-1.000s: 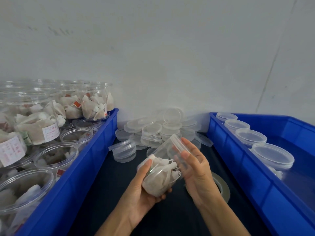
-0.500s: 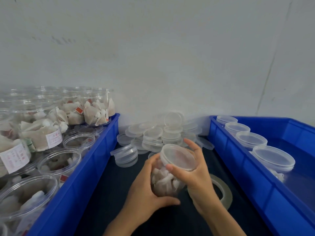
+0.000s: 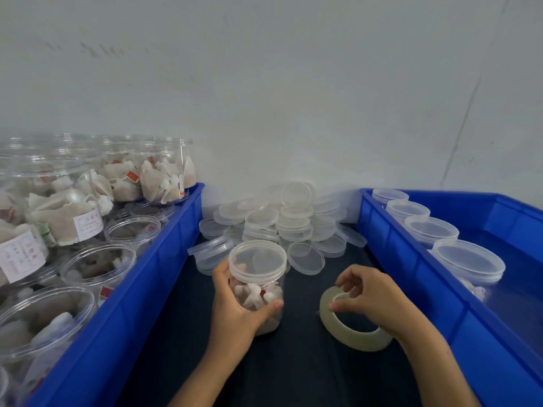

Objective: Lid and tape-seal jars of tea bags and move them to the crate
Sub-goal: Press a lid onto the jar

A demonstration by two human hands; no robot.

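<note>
Clear lidded jar (image 3: 258, 286), pale tea bags, perhaps red-tagged.

light: soft, even, fairly bright, source not visible | shadows: faint, none hard-edged | glare: small highlights on the clear open jars (image 3: 97, 259) at left | blur: slight softness overall (left corner worst) | distortion: wide-angle bowing of the blue crate (image 3: 440, 289) rims | cast: cool, bluish-grey wall (image 3: 293, 83)
</note>
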